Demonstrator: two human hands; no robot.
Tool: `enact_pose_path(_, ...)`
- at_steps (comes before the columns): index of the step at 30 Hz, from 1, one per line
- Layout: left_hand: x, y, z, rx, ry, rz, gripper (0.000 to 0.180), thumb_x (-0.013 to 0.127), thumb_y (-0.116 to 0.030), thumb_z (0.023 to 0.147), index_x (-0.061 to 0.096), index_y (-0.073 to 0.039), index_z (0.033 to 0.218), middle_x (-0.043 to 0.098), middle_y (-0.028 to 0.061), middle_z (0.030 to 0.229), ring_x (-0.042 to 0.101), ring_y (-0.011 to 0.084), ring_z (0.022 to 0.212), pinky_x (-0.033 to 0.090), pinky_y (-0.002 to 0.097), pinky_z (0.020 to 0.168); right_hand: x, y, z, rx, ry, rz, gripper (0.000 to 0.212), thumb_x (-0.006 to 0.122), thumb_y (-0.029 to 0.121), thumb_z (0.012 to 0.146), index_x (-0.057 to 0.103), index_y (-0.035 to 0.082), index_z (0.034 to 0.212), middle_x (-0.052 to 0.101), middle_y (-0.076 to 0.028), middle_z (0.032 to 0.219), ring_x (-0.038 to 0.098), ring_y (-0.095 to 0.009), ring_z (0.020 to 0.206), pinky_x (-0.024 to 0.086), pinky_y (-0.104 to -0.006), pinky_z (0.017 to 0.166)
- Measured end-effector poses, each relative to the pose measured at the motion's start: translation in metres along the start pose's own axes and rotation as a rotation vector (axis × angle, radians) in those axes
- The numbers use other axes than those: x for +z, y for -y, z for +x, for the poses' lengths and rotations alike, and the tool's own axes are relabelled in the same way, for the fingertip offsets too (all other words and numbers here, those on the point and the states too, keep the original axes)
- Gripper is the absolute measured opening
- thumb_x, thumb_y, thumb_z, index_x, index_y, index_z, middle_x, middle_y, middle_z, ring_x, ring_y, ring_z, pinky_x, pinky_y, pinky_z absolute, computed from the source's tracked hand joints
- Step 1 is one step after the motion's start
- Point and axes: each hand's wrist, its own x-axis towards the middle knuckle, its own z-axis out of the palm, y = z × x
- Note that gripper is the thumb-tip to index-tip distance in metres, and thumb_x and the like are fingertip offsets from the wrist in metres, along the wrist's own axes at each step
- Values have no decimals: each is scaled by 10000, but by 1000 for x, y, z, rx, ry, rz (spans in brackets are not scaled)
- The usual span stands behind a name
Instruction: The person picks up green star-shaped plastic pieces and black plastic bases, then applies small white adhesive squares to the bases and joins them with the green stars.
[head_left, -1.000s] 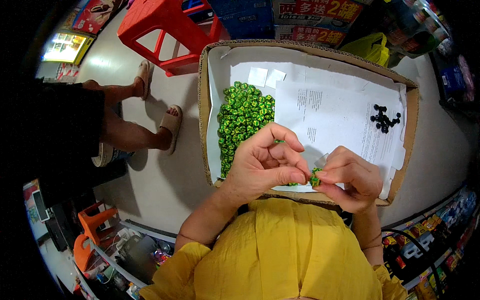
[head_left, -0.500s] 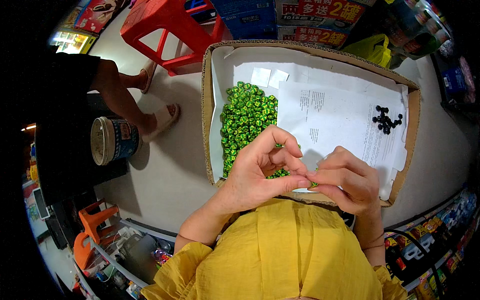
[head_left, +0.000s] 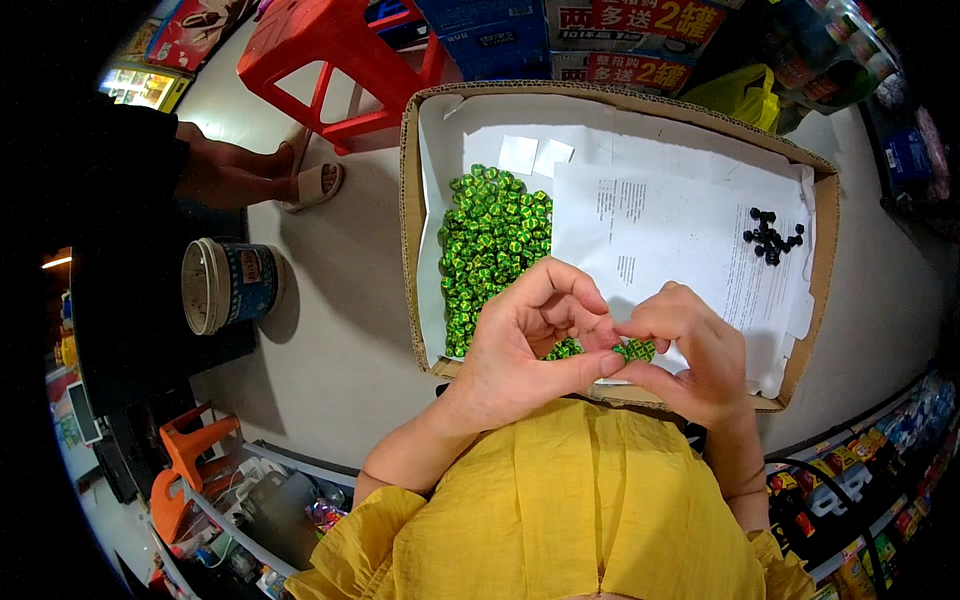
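Observation:
Between the fingertips of both hands is a small flat piece of green-and-yellow patterned wrapper (head_left: 634, 350). My right hand (head_left: 695, 345) pinches it between thumb and forefinger. My left hand (head_left: 540, 335), fingers curled, meets its left edge with the thumb and a fingertip; anything inside the wrapper is hidden. Both hands are over the near side of a shallow cardboard box (head_left: 408, 210) lined with white paper. A heap of small green foil-wrapped pieces (head_left: 495, 235) fills the box's left part, partly covered by my left hand. Small black lumps (head_left: 770, 238) lie at the right.
Two white squares (head_left: 518, 155) and a printed sheet (head_left: 660, 230) lie in the box. Beyond it stand a red stool (head_left: 300, 60) and stacked cartons (head_left: 620, 40). A bucket (head_left: 215, 285) and another person's legs (head_left: 240, 172) are at left, an orange stool (head_left: 195, 445) at lower left.
The patterned wrapper now shows spread flat between my fingertips, where only a small bit showed before. My right fingers have opened out slightly. The other person's feet have shifted away.

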Motion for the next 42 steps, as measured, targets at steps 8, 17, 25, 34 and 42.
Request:
enact_pose_path(8,-5,-10,2,-136,87,47,419,678,91,689,457,-14,1031,618,84,837,587,122,783,464,237,722,-4,-5,-6,-80,113,11,298,715,-15,642,592,31,909,579,-73,821,574,-225,708,460,-292,599)
enact_pose_path(17,-4,19,-13,-58,-1,33,340,669,35,737,490,-15,1021,587,35,861,551,86,767,437,233,745,3,-7,-16,-210,121,-226,284,693,58,660,549,6,899,553,-75,847,522,-229,681,406,-326,575)
enact_pose_path(25,-46,-2,7,508,-403,1094,184,614,46,748,623,-7,923,591,100,854,572,200,759,445,258,662,-23,-27,-35,345,-47,-570,175,669,130,730,585,22,839,605,-113,763,584,-246,698,476,-327,621)
enact_pose_path(34,-22,32,14,419,-119,1123,153,682,10,681,611,-30,810,561,96,810,559,234,752,452,299,627,-1,-38,-43,339,325,-626,247,705,75,634,556,53,830,515,-85,788,487,-284,733,390,-355,650)
enact_pose_path(42,1,43,14,286,27,948,128,665,-15,720,571,-32,805,530,85,753,539,220,688,430,307,584,-2,-33,-38,324,252,-754,233,716,104,611,531,74,749,490,-66,760,497,-227,759,366,-328,689)
